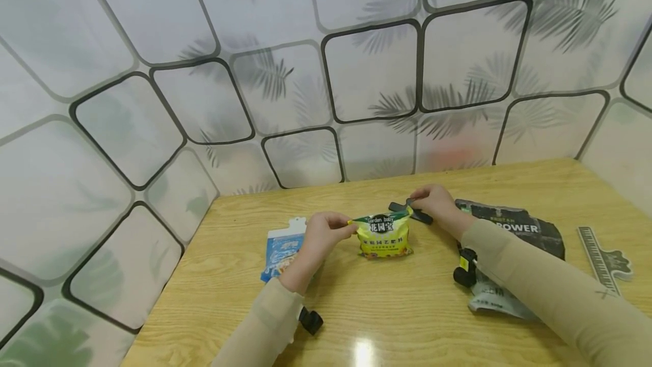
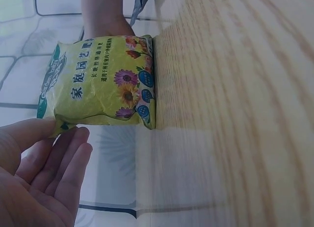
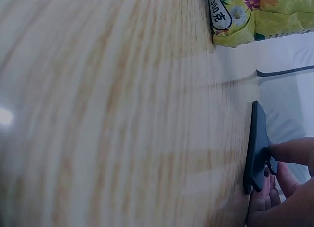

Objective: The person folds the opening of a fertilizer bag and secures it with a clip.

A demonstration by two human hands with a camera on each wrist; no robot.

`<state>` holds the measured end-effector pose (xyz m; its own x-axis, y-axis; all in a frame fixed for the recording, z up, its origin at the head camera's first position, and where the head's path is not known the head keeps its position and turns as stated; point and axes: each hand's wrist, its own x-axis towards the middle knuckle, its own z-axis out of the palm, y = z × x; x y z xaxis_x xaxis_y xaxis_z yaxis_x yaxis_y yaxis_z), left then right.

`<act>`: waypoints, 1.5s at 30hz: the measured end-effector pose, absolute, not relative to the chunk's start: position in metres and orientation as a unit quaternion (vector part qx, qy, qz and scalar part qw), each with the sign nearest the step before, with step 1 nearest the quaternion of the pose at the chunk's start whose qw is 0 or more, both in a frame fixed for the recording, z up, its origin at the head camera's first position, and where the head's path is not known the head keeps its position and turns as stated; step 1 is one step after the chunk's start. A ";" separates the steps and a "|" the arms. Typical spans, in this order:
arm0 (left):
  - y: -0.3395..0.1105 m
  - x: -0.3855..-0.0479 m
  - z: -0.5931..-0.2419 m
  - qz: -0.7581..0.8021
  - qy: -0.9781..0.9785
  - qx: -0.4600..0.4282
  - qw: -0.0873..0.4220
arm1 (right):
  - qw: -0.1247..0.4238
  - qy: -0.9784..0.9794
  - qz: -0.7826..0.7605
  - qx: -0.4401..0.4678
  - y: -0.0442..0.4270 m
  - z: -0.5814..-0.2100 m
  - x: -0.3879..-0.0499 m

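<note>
A small yellow-green fertilizer bag (image 1: 386, 242) stands upright on the table, its printed front with flowers facing me. My left hand (image 1: 324, 237) pinches the bag's top left corner between thumb and finger; its other fingers stretch out beneath that corner in the left wrist view. To the right and slightly behind the bag, my right hand (image 1: 439, 207) holds a black bag clip (image 3: 258, 148) by its handle, thumb on one side and fingers on the other. In the right wrist view the clip is low at the tabletop, apart from the bag.
Left of the bag lies a blue and white packet (image 1: 277, 251) with a white clip (image 1: 297, 223) at its top, partly behind my left hand. A large black and grey pouch (image 1: 535, 237) lies under my right forearm. Farther right is a pale clip with ruler-like marks (image 1: 597, 254).
</note>
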<state>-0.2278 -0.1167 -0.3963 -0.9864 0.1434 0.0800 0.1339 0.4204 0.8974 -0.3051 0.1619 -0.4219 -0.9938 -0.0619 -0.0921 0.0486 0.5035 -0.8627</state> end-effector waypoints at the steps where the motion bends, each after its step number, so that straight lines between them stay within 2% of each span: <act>1: -0.116 -0.228 -0.396 0.532 0.843 0.082 0.004 | 0.059 0.865 -0.498 -0.004 0.162 -0.421 -0.305; 12: -0.116 -0.227 -0.394 0.531 0.843 0.085 0.005 | 0.075 0.877 -0.474 -0.011 0.164 -0.420 -0.306; 45: -0.116 -0.226 -0.394 0.543 0.836 0.080 0.010 | 0.054 0.888 -0.455 -0.024 0.163 -0.423 -0.303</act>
<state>-0.2255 -0.1159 -0.3939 -0.9870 0.1445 0.0700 0.1226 0.3967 0.9097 -0.3032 0.1628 -0.4233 -0.9931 -0.0911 -0.0738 0.0067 0.5840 -0.8117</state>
